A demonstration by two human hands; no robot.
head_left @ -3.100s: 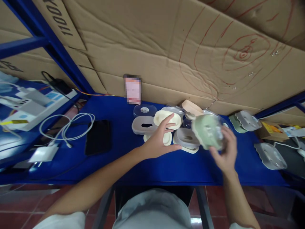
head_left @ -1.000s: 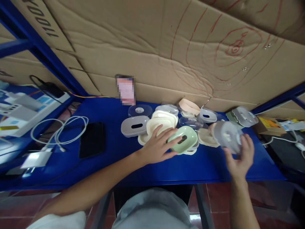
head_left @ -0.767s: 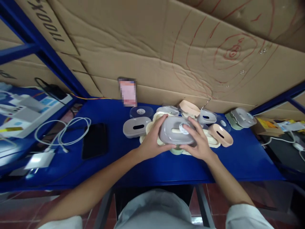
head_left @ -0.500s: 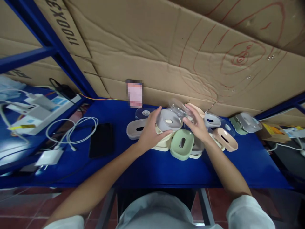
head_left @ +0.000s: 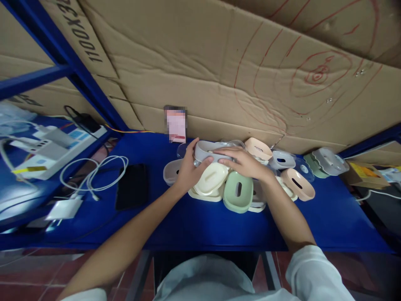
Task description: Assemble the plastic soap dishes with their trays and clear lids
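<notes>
Between my two hands a grey oval soap dish (head_left: 204,146) is held up, tilted, above the other dishes. My left hand (head_left: 188,171) grips its left end, thumb along the near side. My right hand (head_left: 242,162) is closed over its right part, fingers across the top and thumb on the near wall. A clear plastic cover (head_left: 184,149) shows partly behind my left hand. Just below the held dish lie a cream oval dish (head_left: 210,179) and a green slotted soap dish (head_left: 238,205). To the left, a second grey dish (head_left: 169,172) is partly hidden by my left hand.
Peach soap dishes (head_left: 296,184) and a whitish slotted dish (head_left: 283,159) lie to the right. Green and grey wavy-edged pieces (head_left: 330,161) stand farther right. At left are a black phone (head_left: 131,186), a white cable (head_left: 92,177) and a power strip (head_left: 62,152). Cardboard (head_left: 188,62) backs the blue table.
My right hand has moved left and down from a raised clear cover onto the grey soap dish. The dish has tilted and shifted left, uncovering more of the cream dish.
</notes>
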